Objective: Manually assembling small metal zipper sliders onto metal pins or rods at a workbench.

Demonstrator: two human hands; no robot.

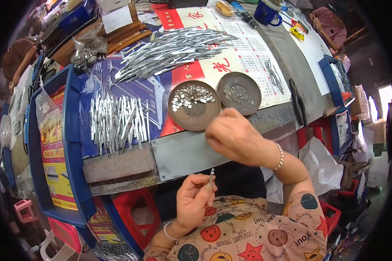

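My left hand is closed, pinching a small slim metal strip upright between thumb and fingers, near the table's front edge. Only the strip's upper end shows. My right hand is curled closed just in front of two round dishes; its fingertips are hidden, so whatever they hold cannot be made out. The left dish contains many shiny small discs. In the right dish lie many tiny thin metal pieces. Beneath my right hand is a smooth grey plate.
Thin metal strips form a large heap at the back and a smaller pile at left. Dark-handled pliers lie right. A blue tray borders the left side. A blue mug stands far back. Other people sit at both sides.
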